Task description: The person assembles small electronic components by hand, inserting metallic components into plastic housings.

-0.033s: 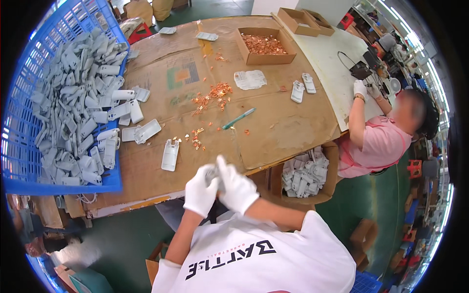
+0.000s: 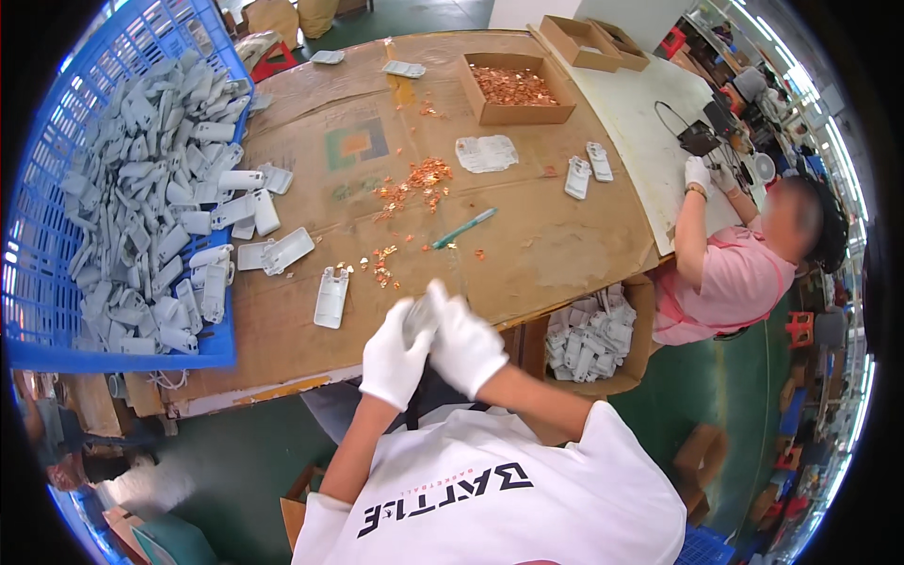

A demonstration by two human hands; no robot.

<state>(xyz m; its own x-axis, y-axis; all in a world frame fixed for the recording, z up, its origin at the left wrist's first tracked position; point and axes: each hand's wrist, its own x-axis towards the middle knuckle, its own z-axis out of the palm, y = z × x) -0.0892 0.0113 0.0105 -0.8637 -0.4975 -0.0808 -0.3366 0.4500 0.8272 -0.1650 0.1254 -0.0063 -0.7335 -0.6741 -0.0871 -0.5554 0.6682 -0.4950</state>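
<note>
Both my hands wear white gloves and meet over the table's near edge. My left hand (image 2: 395, 363) is closed around a light grey plastic housing (image 2: 420, 322), mostly hidden by the gloves. Right up against that piece is my right hand (image 2: 466, 348), its fingers smeared by motion. Just beyond my hands, a similar open housing (image 2: 330, 298) lies on the cardboard-covered table (image 2: 556, 250). Small copper-coloured metal pieces (image 2: 426, 179) are scattered farther off, with a teal pen (image 2: 464, 229) beside them.
A blue crate (image 2: 221, 353) full of grey housings stands at the left. A carton (image 2: 645, 330) of housings sits below the table's right edge. A shallow box (image 2: 523, 115) of copper pieces stands at the back. A co-worker in pink (image 2: 730, 273) works at the right.
My hands have shifted slightly away from my body, and my right hand has turned a little against the housing. Things on the table appear slightly shifted in the view.
</note>
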